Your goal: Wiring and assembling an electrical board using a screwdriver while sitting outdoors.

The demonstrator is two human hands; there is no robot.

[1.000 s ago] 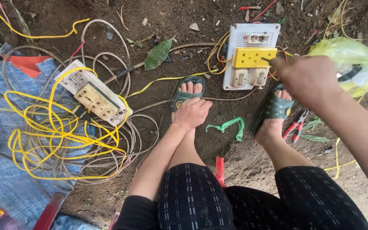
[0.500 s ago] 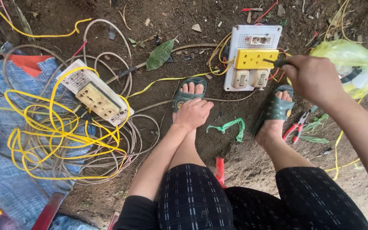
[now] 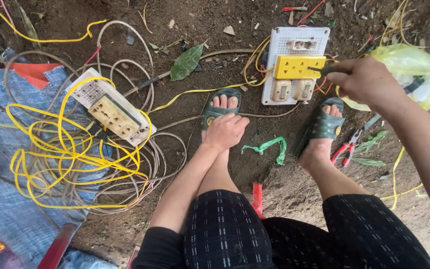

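Right hand (image 3: pixel 369 79) closed round dark screwdriver handle (image 3: pixel 335 70), tip at yellow socket (image 3: pixel 298 67); white board (image 3: pixel 294 65) rigid, light, likely shifts on soil. Left hand (image 3: pixel 225 130) loosely closed, holding nothing, resting on foot.

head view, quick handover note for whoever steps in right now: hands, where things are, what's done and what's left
Left hand: empty, resting on the left foot above the green sandal.
Right hand: gripping a dark-handled tool, its tip at the right end of the yellow socket block.
White board lies on the dirt by the feet, with a small white part above the yellow block and two cream sockets below.
Done: all of these sit on the board. Whether the yellow block is fully fixed cannot be told.
Spare: red-handled pliers beside the right foot.
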